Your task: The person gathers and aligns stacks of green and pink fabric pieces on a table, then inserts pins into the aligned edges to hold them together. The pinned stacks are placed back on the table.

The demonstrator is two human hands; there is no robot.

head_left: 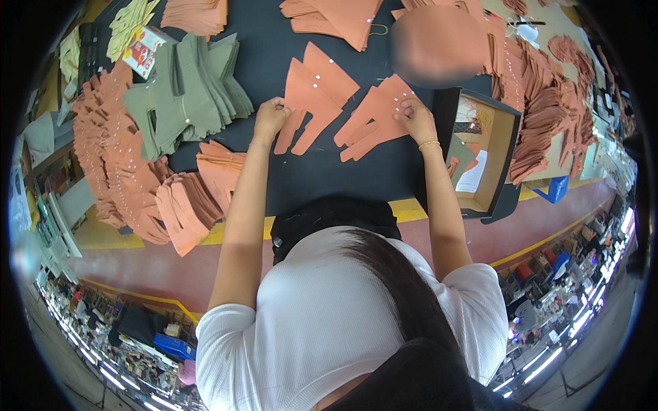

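Note:
Two small groups of orange, finger-slit cut pieces with white stickers lie in front of me on the dark table [301, 179]. My left hand [272, 120] is closed at the left edge of the left cut pieces [319, 83], thumb and fingers pinched together on that edge. My right hand [417, 120] pinches the right edge of the right cut pieces [373, 116], near a white sticker. The two groups lie a small gap apart, their slit ends toward me. Whether each hand grips one layer or several is too small to tell.
Grey-green cut pieces [188, 92] are stacked at left, beside a long row of orange pieces [113, 151]. An open black box [507, 147] with papers inside stands right of my right hand. More orange stacks [545, 109] lie beyond it. An oval patch at top right is blurred.

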